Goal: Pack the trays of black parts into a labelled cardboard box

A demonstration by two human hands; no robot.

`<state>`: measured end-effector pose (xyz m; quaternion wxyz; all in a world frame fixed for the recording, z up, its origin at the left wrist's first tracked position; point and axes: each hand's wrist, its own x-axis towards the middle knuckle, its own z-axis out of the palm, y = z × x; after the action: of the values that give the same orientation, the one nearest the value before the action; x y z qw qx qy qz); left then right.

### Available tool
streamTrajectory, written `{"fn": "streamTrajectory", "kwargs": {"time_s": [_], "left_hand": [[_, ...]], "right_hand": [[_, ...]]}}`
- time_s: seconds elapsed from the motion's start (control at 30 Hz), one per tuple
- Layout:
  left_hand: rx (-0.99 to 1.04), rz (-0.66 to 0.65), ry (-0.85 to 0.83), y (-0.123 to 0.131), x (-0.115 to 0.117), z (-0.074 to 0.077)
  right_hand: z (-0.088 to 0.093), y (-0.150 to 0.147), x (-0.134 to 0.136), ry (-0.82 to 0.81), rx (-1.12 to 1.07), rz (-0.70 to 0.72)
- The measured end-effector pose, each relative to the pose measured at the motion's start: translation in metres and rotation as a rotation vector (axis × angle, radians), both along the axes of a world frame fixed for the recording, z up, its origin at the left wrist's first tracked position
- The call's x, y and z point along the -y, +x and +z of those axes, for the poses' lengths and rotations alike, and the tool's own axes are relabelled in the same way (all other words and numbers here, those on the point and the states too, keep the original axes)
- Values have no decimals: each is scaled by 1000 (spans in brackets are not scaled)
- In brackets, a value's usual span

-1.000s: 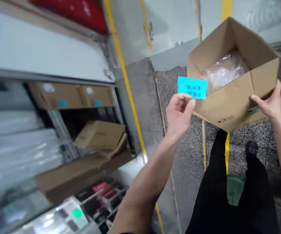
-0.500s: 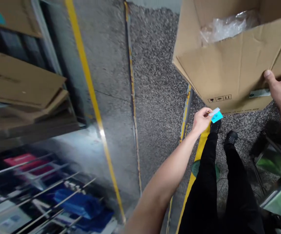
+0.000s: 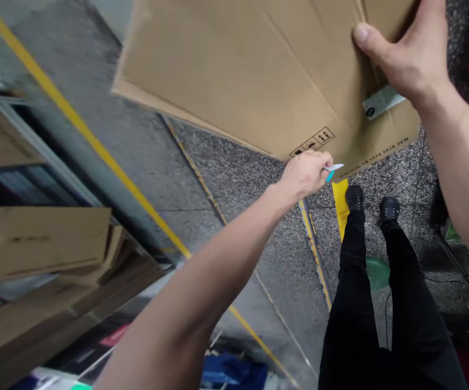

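A: Hands?
B: Right hand [image 3: 411,59] grips the cardboard box [image 3: 258,76] on its side wall, thumb over the face, beside a grey label [image 3: 380,101].
A: Left?
B: Left hand [image 3: 305,174] pinches a cyan sticker [image 3: 332,172] at the box's bottom edge, under the handling symbols [image 3: 313,143].

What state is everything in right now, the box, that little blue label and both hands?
Large brown cardboard box: lifted off the floor, tilted.
Small cyan paper label: pinched, edge-on, by the box's lower edge.
Left hand: closed on the label.
Right hand: gripping the box's side.
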<state>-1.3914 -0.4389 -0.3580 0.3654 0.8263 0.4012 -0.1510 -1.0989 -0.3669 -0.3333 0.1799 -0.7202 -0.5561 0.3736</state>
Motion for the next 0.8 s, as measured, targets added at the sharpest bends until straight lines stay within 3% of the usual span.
{"fn": "streamTrajectory", "kwargs": {"time_s": [0.1, 0.17, 0.33, 0.43, 0.5, 0.63, 0.8], "left_hand": [[75, 2, -71, 13, -10, -2], [98, 12, -114, 17, -19, -7], [114, 60, -74, 13, -30, -22], [104, 39, -5, 9, -35, -23], [97, -10, 8, 6, -42, -20], [102, -106, -81, 2, -57, -13], [64, -83, -159, 2, -55, -10]], "right_hand": [[2, -9, 10, 4, 170, -245], [1, -14, 16, 59, 240, -316], [-8, -15, 30, 357, 280, -327], [-7, -25, 46, 499, 314, -322], [-7, -41, 60, 426, 178, -184], [-23, -77, 83, 150, -152, 308], [-50, -96, 85, -24, -117, 324]]}}
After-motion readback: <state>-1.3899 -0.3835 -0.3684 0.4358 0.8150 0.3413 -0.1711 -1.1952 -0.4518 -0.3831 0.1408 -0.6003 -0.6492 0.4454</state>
